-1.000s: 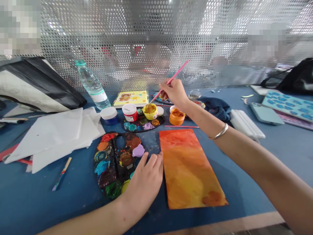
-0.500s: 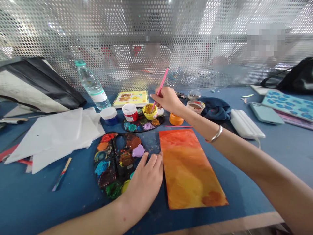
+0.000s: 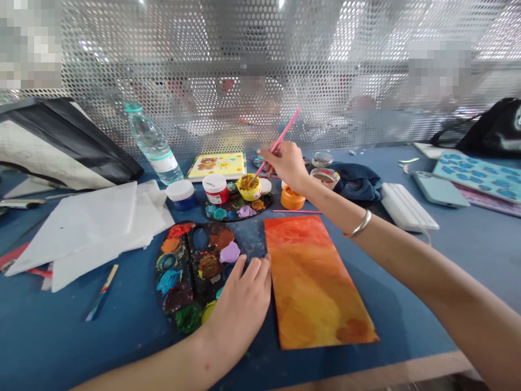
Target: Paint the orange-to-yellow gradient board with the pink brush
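Note:
My right hand (image 3: pixel 287 162) pinches a pink paintbrush (image 3: pixel 279 142) whose tip dips into a small yellow paint pot (image 3: pixel 249 187). That pot sits on a small dark palette (image 3: pixel 236 207) beside a red-labelled pot (image 3: pixel 215 187) and an orange pot (image 3: pixel 292 198). My left hand (image 3: pixel 240 309) lies flat, fingers together, on the right edge of a big black palette (image 3: pixel 191 271) dotted with many colours. Just right of it lies an orange and yellow painted sheet (image 3: pixel 313 282) on the blue table.
White paper sheets (image 3: pixel 93 228) and a water bottle (image 3: pixel 152 142) are at the left, with a dark bag (image 3: pixel 61 141) behind. A blue cloth (image 3: pixel 358 182), white case (image 3: pixel 409 206) and phone (image 3: pixel 442 189) lie right. A perforated metal screen (image 3: pixel 260 70) closes the back. A loose brush (image 3: pixel 101 292) lies front left.
My right hand shifted left over the yellow pot, tilting the brush more upright, then swung back a little right. The left hand stayed put.

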Motion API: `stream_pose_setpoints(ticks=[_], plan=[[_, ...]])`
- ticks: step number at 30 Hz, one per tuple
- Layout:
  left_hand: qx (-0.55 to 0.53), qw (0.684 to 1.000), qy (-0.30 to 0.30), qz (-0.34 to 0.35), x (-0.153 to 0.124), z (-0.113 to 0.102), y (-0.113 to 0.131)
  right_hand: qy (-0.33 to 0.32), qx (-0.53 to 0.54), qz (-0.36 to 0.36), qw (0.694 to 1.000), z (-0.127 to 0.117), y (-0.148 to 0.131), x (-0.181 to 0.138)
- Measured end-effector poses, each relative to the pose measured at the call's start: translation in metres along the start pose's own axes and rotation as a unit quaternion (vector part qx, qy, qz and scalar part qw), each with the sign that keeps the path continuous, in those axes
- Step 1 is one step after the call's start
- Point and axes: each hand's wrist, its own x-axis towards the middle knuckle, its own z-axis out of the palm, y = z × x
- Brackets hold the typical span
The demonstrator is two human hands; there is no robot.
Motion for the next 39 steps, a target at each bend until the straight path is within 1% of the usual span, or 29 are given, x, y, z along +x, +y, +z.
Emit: stream_pose_setpoints(ticks=[3, 5, 8, 11, 15, 18, 20, 22, 25, 28, 31, 34, 35, 37, 39], plan=[[0.001, 1.0, -0.003, -0.002, 0.0, 0.0, 0.0, -0.035, -0.001, 0.004, 0.999, 0.005, 0.0, -0.005], [0.003, 1.0, -0.005, -0.001, 0.0, 0.0, 0.0, -0.039, 0.015, 0.021, 0.999, 0.007, 0.001, -0.006], [0.006, 1.0, -0.006, 0.002, -0.001, 0.0, 0.0, 0.004, 0.059, 0.058, 0.997, 0.006, 0.001, -0.002], [0.006, 1.0, -0.007, 0.0, -0.002, 0.0, 0.001, 0.057, 0.108, 0.096, 0.988, -0.002, -0.006, -0.001], [0.007, 1.0, -0.003, -0.005, -0.002, 0.001, 0.0, 0.074, 0.154, 0.132, 0.976, -0.021, -0.026, -0.011], [0.01, 1.0, 0.0, 0.0, -0.001, -0.001, -0.001, 0.074, 0.174, 0.144, 0.971, -0.043, -0.041, -0.033], [0.015, 1.0, -0.005, 0.006, 0.0, -0.003, -0.001, 0.07, 0.179, 0.15, 0.97, -0.061, -0.049, -0.055], [0.021, 1.0, -0.013, 0.011, 0.001, -0.004, -0.002, 0.051, 0.187, 0.145, 0.97, -0.08, -0.054, -0.08], [0.037, 0.999, -0.018, 0.025, 0.001, -0.004, -0.002, 0.067, 0.181, 0.143, 0.971, -0.105, -0.061, -0.114], [0.054, 0.998, -0.014, 0.036, 0.002, -0.003, -0.002, 0.098, 0.166, 0.128, 0.973, -0.115, -0.064, -0.13], [0.054, 0.998, -0.015, 0.034, 0.003, -0.004, -0.002, 0.106, 0.169, 0.092, 0.976, -0.105, -0.057, -0.124], [0.046, 0.998, -0.022, 0.028, 0.004, -0.007, -0.001, 0.101, 0.159, 0.054, 0.981, -0.077, -0.039, -0.102], [0.044, 0.998, -0.024, 0.026, 0.004, -0.008, -0.001, 0.095, 0.139, 0.029, 0.985, -0.067, -0.033, -0.093], [0.043, 0.999, -0.025, 0.021, 0.003, -0.009, -0.001, 0.073, 0.051, -0.025, 0.996, -0.046, -0.021, -0.077], [0.04, 0.999, -0.025, 0.018, 0.002, -0.009, -0.001, 0.054, 0.009, -0.047, 0.997, -0.031, -0.015, -0.065]])
